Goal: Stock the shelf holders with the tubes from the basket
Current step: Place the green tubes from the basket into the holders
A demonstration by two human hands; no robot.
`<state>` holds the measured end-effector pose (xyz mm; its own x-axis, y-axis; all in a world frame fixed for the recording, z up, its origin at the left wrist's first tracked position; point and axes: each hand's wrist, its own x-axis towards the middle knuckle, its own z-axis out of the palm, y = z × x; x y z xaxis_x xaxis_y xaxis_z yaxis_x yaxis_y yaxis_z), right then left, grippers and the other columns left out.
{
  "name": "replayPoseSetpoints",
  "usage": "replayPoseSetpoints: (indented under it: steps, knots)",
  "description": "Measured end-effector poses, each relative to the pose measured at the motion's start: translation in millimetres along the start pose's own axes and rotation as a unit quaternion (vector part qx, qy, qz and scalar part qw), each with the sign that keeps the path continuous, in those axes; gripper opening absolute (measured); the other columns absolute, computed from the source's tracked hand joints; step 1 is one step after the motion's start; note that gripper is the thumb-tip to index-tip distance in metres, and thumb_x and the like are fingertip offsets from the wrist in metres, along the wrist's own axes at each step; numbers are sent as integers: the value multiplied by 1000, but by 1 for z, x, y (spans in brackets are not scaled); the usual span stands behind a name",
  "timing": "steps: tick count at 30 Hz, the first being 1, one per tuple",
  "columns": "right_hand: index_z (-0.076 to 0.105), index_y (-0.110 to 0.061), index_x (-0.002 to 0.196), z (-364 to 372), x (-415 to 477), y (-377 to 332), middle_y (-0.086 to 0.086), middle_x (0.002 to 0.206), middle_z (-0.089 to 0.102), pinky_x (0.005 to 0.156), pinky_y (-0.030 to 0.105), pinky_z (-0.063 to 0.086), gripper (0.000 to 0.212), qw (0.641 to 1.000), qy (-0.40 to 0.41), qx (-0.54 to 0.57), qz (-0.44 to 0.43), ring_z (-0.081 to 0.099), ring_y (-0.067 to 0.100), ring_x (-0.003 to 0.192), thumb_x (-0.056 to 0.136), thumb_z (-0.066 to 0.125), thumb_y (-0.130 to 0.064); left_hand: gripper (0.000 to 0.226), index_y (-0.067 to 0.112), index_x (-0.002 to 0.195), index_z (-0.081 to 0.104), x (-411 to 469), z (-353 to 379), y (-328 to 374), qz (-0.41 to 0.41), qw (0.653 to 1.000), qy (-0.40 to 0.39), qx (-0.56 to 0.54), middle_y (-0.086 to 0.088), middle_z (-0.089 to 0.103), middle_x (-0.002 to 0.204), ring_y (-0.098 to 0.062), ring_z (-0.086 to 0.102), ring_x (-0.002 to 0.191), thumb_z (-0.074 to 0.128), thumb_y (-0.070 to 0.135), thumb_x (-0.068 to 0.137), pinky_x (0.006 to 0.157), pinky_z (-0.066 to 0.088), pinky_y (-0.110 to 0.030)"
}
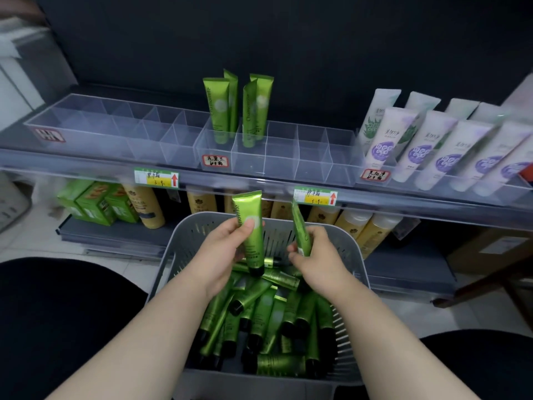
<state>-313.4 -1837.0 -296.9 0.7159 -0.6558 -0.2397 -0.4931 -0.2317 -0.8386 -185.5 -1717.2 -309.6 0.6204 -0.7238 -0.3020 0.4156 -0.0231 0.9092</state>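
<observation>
Basket (353, 255) front-centre, tubes (268, 319) piled in it. Up behind basket: shelf holders (282, 151), four standing tubes (220, 111) inside. Up-right of basket: lotion tubes (418, 145). Directly behind basket: bottles (145, 206).

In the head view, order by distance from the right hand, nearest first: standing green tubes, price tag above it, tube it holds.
1. Held tube, in the right hand.
2. Price tag, just above.
3. Standing green tubes, farther back, upper left.
</observation>
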Motion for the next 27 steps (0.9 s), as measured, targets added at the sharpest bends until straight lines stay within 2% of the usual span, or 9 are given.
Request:
replayPoseSetpoints:
  steps: [4,8,10,13,16,18,21,25,27]
  knots:
    - [34,-24,126,-23,-1,-26,-4,98,53,68,25,39,37,995,10,-74,-72,52,16,90,94,49,-38,31,17,106,63,-5,10,15,48,999,-7,18,-1,71,105,-20,64,98,57,34,81,93,46,-42]
    - [38,-23,105,-52,8,-46,-4,85,54,63,24,38,27,994,16,-63,-93,53,14,81,92,46,-45,31,17,107,60,-7,19,30,95,995,-17,41,-2,70,107,-18,63,102,58,32,80,95,46,-40]
    - [41,-20,104,-68,13,-56,-4,88,56,63,23,39,33,994,35,-56,-88,55,11,83,88,56,-44,28,20,110,61,-7,22,38,115,989,-20,92,1,69,109,-14,62,107,60,30,83,100,45,-40]
    - [45,-17,99,-88,20,-66,-6,84,52,59,20,38,37,991,73,-52,-104,50,6,76,80,69,-39,17,23,105,62,-4,23,50,144,974,-12,173,7,71,100,-5,65,97,59,20,88,97,48,-34]
    - [47,-22,90,-99,32,-69,-5,85,58,65,25,45,33,985,107,-40,-127,55,9,79,79,67,-45,16,25,102,63,1,22,66,170,960,17,223,9,71,96,-2,65,92,62,22,87,92,49,-29]
    - [49,-20,95,-101,42,-69,-2,91,63,73,31,49,38,982,121,-36,-137,59,13,86,79,61,-52,17,28,102,63,9,21,77,186,955,41,226,9,70,99,-4,64,96,64,26,85,94,49,-32]
    - [46,-20,88,-103,53,-76,-4,82,55,63,26,44,34,978,142,-45,-144,54,10,77,80,63,-48,16,30,100,63,20,19,92,202,956,63,205,7,69,104,-13,63,104,65,29,84,96,47,-42]
    - [47,-26,89,-109,73,-95,-2,91,62,77,43,56,40,976,152,8,-154,65,19,86,68,77,-45,16,30,100,61,32,21,114,231,952,73,187,8,68,104,-13,66,100,63,23,86,92,50,-39]
    - [50,-22,98,-113,86,-108,-2,94,63,76,41,57,48,974,157,10,-164,67,19,84,67,78,-45,17,28,102,60,37,25,124,247,951,63,177,8,68,104,-15,66,100,62,20,87,88,53,-35]
